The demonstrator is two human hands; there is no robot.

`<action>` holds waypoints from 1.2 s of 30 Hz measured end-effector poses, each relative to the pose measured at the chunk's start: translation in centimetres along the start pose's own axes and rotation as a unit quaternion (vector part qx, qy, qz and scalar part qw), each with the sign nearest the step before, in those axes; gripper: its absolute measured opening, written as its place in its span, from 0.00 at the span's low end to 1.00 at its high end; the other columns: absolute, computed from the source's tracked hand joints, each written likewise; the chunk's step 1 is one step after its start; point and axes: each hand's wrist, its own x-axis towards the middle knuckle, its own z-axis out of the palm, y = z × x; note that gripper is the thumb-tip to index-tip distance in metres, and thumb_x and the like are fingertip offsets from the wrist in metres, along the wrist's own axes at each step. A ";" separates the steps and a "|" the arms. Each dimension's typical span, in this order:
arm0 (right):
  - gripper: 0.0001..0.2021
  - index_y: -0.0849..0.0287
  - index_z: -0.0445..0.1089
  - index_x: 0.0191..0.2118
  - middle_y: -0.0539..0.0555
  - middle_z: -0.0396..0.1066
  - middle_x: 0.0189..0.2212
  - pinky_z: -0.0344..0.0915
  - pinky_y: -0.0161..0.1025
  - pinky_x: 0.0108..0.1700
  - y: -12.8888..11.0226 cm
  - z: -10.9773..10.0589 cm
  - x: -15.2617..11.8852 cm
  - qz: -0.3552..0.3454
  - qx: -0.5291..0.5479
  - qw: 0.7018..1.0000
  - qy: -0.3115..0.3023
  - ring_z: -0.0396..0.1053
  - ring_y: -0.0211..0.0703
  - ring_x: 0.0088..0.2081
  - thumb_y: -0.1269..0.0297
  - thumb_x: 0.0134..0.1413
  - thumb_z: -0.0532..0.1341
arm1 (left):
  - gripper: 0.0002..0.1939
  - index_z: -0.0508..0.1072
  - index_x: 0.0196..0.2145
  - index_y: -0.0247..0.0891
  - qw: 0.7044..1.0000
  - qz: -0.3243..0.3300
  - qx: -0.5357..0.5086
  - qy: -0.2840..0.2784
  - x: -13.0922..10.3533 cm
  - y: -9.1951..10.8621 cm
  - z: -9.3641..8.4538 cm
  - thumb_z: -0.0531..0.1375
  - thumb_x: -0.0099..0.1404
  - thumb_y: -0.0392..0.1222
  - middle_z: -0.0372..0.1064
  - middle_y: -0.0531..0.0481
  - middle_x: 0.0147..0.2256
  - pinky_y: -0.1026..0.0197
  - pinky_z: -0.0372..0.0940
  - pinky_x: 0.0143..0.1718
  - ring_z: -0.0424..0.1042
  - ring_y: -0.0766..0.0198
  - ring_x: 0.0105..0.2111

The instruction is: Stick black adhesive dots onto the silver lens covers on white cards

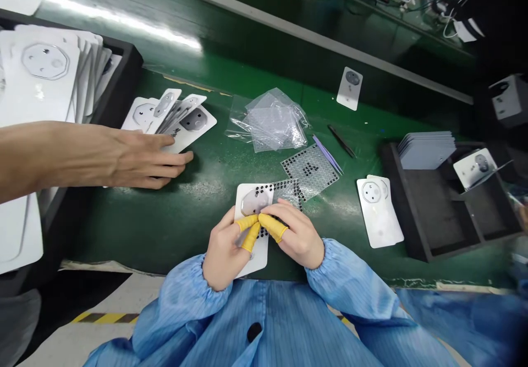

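Observation:
A white panel with a grey face plate (pixel 251 202) lies on the bench in front of me. Over its right part is a clear sheet with small black dots (pixel 291 186). My left hand (pixel 226 248) is closed, its yellow-cotted thumb and forefinger pinched together above the panel; what is between the tips is too small to make out. Against those tips rests the yellow-cotted finger of my right hand (pixel 299 235), whose fingers curl over the dotted sheet and hide part of it. Beyond lies a second dotted sheet (pixel 311 171) with purple tweezers (pixel 327 154) on it.
Another person's hand (pixel 136 155) reaches in from the left beside a pile of white panels (pixel 181 116). A black tray (pixel 136 61) of panels stands left, a divided black box (pixel 437 213) right. Clear bags (pixel 272 119), dark tweezers (pixel 341 140) and white panels (pixel 379 213) lie about.

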 end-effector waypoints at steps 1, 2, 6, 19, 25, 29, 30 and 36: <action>0.14 0.63 0.66 0.48 0.61 0.72 0.40 0.70 0.48 0.50 0.1 0.1 0.1 -0.007 0.004 1.000 -0.004 0.70 0.44 0.46 0.79 0.58 0.52 | 0.13 0.77 0.40 0.34 0.999 0.026 0.020 -0.001 0.0 -0.1 0.0 0.57 0.59 0.28 0.72 0.41 0.43 0.59 0.71 0.43 0.74 0.56 0.43; 0.14 0.63 0.66 0.49 0.61 0.72 0.41 0.71 0.47 0.48 0.1 0.3 0.1 -0.006 0.014 1.000 -0.004 0.70 0.44 0.46 0.79 0.58 0.52 | 0.13 0.77 0.39 0.33 0.998 0.049 0.036 -0.002 0.0 -0.2 0.0 0.57 0.59 0.27 0.72 0.41 0.42 0.59 0.72 0.41 0.75 0.56 0.42; 0.13 0.62 0.64 0.49 0.61 0.69 0.42 0.72 0.42 0.43 0.4 1.3 -0.2 0.054 0.073 0.996 -0.001 0.68 0.44 0.44 0.75 0.58 0.55 | 0.11 0.77 0.35 0.34 0.994 0.088 0.066 -0.016 -0.1 -0.9 0.0 0.56 0.60 0.28 0.71 0.41 0.41 0.61 0.72 0.36 0.75 0.58 0.39; 0.07 0.58 0.67 0.42 0.57 0.70 0.39 0.70 0.42 0.44 1.2 1.9 -0.2 0.158 0.084 0.978 0.104 0.70 0.41 0.42 0.73 0.59 0.56 | 0.19 0.66 0.51 0.35 0.988 -0.152 0.011 0.028 -0.6 -1.0 -3.9 0.58 0.62 0.38 0.73 0.41 0.43 0.59 0.72 0.34 0.77 0.57 0.35; 0.15 0.55 0.64 0.51 0.56 0.72 0.41 0.71 0.44 0.45 -0.3 1.2 2.1 0.068 0.008 0.992 0.103 0.71 0.44 0.44 0.74 0.58 0.57 | 0.35 0.48 0.61 0.42 0.975 -0.164 -0.146 0.035 -1.0 1.1 -1.0 0.60 0.61 0.37 0.72 0.42 0.46 0.57 0.73 0.36 0.77 0.55 0.39; 0.18 0.58 0.61 0.55 0.60 0.72 0.46 0.69 0.50 0.52 -0.7 0.7 3.0 0.011 -0.017 0.998 0.057 0.69 0.46 0.50 0.75 0.59 0.54 | 0.28 0.59 0.57 0.43 0.974 -0.150 -0.171 -0.001 -0.8 2.0 0.3 0.61 0.60 0.35 0.72 0.43 0.47 0.57 0.73 0.36 0.76 0.55 0.39; 0.19 0.60 0.61 0.56 0.62 0.71 0.48 0.69 0.52 0.53 -0.7 0.6 2.9 -0.008 -0.029 0.998 0.047 0.67 0.49 0.53 0.74 0.59 0.54 | 0.25 0.62 0.55 0.42 0.974 -0.152 -0.169 -0.007 -0.7 2.1 0.3 0.61 0.59 0.34 0.73 0.43 0.46 0.57 0.73 0.34 0.76 0.54 0.38; 0.20 0.69 0.62 0.56 0.72 0.63 0.55 0.70 0.56 0.52 -1.0 0.5 1.9 -0.042 -0.052 0.997 0.045 0.60 0.58 0.59 0.71 0.58 0.55 | 0.21 0.66 0.49 0.40 0.987 -0.105 -0.117 0.042 -0.8 2.1 0.2 0.62 0.57 0.33 0.76 0.46 0.38 0.60 0.73 0.30 0.77 0.57 0.32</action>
